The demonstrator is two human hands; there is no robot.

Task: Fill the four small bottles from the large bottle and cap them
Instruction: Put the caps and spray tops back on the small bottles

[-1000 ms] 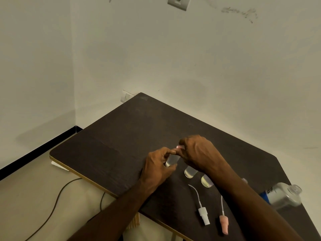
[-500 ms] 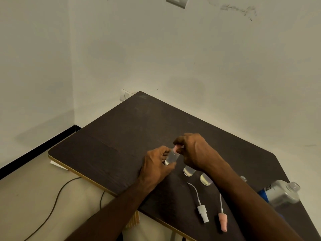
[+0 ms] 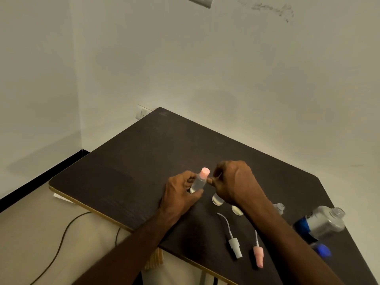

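My left hand [image 3: 181, 194] holds a small clear bottle [image 3: 197, 183] with a pink spray cap [image 3: 205, 173] on its neck, tilted slightly right. My right hand [image 3: 234, 182] sits just right of it, fingers curled, fingertips touching the bottle's neck. Two more small bottles [image 3: 217, 200] [image 3: 236, 210] stand uncapped under my right wrist, and a third [image 3: 280, 207] shows beyond my forearm. A white spray cap [image 3: 234, 245] and a pink spray cap [image 3: 258, 255] with dip tubes lie on the table. The large bottle [image 3: 321, 222] stands open at the right.
The dark table [image 3: 144, 161] fits into a room corner with its near edge running diagonally. A blue cap [image 3: 322, 249] lies beside the large bottle. A cable [image 3: 59, 245] trails on the floor to the left.
My right hand has come off the pink cap, which now shows fully on the bottle; the hand has drawn slightly right. My left hand keeps its hold.
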